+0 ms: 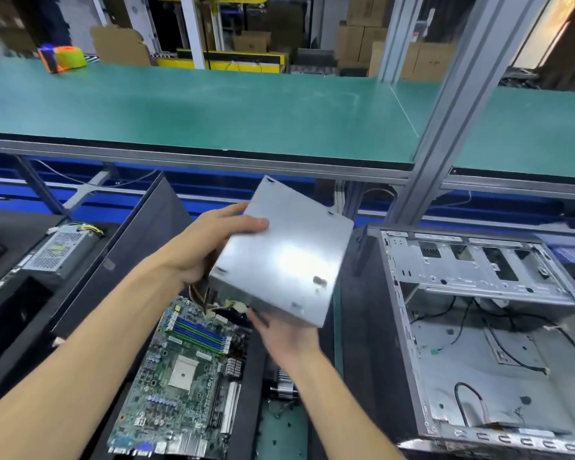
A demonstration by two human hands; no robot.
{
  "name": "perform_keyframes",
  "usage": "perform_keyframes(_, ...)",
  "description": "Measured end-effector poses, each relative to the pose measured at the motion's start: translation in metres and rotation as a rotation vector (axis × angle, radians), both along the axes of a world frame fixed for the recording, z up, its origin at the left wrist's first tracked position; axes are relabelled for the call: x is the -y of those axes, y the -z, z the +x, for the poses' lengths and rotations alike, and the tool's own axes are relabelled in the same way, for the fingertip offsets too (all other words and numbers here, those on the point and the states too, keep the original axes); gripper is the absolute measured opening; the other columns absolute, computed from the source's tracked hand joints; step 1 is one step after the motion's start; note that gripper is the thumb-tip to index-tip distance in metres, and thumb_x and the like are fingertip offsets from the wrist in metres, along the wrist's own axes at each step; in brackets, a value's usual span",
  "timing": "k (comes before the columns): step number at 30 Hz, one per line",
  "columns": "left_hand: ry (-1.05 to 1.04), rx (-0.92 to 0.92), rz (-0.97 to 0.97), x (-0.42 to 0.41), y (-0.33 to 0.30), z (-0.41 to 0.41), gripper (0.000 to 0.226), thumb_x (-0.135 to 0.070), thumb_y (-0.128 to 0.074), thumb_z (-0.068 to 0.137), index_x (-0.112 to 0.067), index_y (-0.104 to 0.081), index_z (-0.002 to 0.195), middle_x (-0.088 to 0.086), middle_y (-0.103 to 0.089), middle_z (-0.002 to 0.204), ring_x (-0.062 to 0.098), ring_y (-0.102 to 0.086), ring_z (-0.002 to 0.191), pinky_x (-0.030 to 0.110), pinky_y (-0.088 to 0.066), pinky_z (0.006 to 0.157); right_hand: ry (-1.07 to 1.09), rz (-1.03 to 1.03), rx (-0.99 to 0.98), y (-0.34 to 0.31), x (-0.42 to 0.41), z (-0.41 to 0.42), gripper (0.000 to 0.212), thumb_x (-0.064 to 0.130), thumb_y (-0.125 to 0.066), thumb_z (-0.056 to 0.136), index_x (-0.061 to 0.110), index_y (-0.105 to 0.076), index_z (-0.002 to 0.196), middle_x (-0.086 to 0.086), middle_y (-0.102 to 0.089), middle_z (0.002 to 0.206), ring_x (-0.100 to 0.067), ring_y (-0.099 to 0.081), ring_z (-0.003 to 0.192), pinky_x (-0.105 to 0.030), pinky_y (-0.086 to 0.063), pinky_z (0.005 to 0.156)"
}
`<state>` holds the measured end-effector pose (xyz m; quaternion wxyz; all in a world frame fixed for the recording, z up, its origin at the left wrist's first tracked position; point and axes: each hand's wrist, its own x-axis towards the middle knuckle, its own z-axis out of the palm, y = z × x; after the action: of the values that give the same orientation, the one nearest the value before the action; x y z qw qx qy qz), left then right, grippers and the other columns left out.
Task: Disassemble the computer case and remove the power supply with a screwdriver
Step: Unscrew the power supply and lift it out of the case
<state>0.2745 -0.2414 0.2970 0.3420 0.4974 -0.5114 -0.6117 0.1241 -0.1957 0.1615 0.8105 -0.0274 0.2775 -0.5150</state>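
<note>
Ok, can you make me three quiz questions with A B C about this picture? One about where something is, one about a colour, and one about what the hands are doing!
1. Where is the motherboard?
A. inside the open computer case
B. below the held power supply
C. up on the long shelf

2. What colour is the shelf top?
A. green
B. red
C. white

3. What are the hands doing?
A. both hang empty
B. one holds a screwdriver
C. both hold the power supply

Answers:
1. B, the board lies below the lifted box, outside the case.
2. A, the mat is green.
3. C, the left hand grips its left side and the right hand supports its near edge from beneath.
</note>
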Motion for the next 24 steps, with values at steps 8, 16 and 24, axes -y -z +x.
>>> perform_keyframes(8,-0.469,-0.129,0.112,0.062,0.020,0.000,0.063,-0.045,-0.084,0.064,-0.021,-0.067,0.119,0.005,-0.076,0.109,0.021,-0.075,0.087,0.032,-0.060,0.071,-0.489,-0.300,-0.473,-0.021,-0.005,0.080,0.047,0.048,-0.023,0.108,0.023,-0.061,0.097,0.002,-0.070,0.074,-0.013,-0.065,0.072,-0.032,-0.038,0.071)
perform_keyframes(16,-0.621,0.332,-0.119,0.125,0.077,0.015,0.111,-0.041,-0.090,0.059,-0.027,-0.025,0.148,-0.007,-0.055,0.116,0.015,-0.062,0.098,0.034,-0.051,0.080,-0.568,-0.414,-0.711,-0.010,0.016,0.080,0.022,0.023,-0.044,0.105,0.014,-0.064,0.111,0.007,-0.060,0.071,-0.002,-0.054,0.055,-0.015,-0.038,0.052)
perform_keyframes(24,-0.602,0.733,-0.105,0.142,0.142,0.016,0.106,-0.048,-0.080,0.069,-0.033,-0.015,0.152,0.008,-0.051,0.135,0.033,-0.055,0.113,0.049,-0.048,0.094,-0.612,-0.319,-0.768,0.019,0.029,0.083,0.037,0.030,-0.045,0.106,0.008,-0.052,0.136,0.010,-0.064,0.078,-0.003,-0.058,0.066,-0.018,-0.043,0.051)
